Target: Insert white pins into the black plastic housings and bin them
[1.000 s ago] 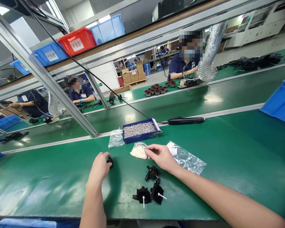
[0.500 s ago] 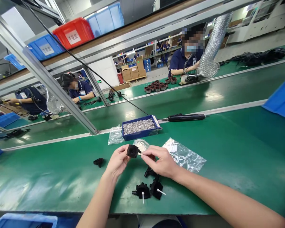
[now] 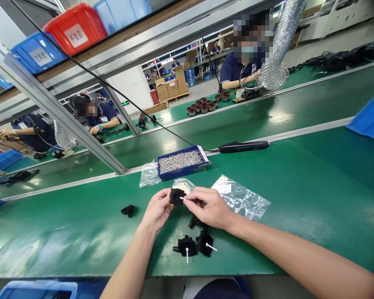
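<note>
My left hand (image 3: 156, 209) grips a round black plastic part (image 3: 176, 196) held above the green table (image 3: 299, 187). My right hand (image 3: 209, 207) pinches a small white pin (image 3: 181, 198) at the centre of that part. Below my hands lie three more black parts (image 3: 193, 243), two with white pins sticking out. A separate small black piece (image 3: 128, 210) lies to the left. A pile of white pins (image 3: 183, 184) on a clear bag sits just behind the held part.
A blue tray of metal screws (image 3: 180, 162) stands behind my hands, with clear plastic bags (image 3: 241, 199) beside it. A black electric screwdriver (image 3: 243, 146) lies at the conveyor edge. Other people work at benches beyond. A blue bin (image 3: 372, 118) is at right.
My left hand picked a black part off the table and raised it. My right hand took a white pin from the pile and brought it to the part's centre.
</note>
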`<state>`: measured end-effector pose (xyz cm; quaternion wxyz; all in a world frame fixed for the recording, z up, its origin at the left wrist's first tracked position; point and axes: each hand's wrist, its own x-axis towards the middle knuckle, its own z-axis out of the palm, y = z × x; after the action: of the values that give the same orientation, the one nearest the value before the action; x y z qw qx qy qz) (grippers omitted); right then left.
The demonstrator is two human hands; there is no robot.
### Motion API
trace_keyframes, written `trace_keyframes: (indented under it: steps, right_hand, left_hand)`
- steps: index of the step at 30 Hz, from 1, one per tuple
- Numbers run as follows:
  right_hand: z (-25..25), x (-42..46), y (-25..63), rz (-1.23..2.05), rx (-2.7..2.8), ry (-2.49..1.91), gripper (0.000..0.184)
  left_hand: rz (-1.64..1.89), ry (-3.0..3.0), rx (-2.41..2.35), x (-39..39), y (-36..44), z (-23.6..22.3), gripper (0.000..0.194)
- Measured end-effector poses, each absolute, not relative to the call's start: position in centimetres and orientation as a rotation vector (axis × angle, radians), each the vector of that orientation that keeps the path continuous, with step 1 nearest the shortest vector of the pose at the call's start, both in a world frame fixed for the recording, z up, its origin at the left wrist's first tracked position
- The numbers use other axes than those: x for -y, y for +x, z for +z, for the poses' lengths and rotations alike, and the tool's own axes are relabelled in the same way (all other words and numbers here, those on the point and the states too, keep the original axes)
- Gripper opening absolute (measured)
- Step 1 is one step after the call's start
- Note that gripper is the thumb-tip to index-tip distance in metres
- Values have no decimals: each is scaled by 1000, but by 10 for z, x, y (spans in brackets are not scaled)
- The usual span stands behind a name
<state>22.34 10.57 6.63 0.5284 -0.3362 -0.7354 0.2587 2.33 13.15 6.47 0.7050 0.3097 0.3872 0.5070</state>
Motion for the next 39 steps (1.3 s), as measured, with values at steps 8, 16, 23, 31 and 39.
trace_keyframes:
  steps: [8, 16, 23, 31, 39]
  right_hand:
    - [64, -106, 223, 646, 1770, -827, 12]
    - [69, -103, 224, 730, 1776, -901, 15]
    - [64, -103, 222, 1062, 1616, -1041, 17]
    - [62, -105, 221, 991, 1647, -991, 19]
    - [71, -120, 239, 536, 2220, -807, 15]
  left_hand:
    - [1153, 792, -852, -126, 24, 64, 28]
    - [1362, 1185, -1014, -123, 23, 57, 24]
    - [1444, 1415, -1086, -117, 25, 62, 11]
    - [1420, 1473, -1083, -122, 26, 54, 12]
    - [848, 1880, -1193, -87, 11, 75, 67]
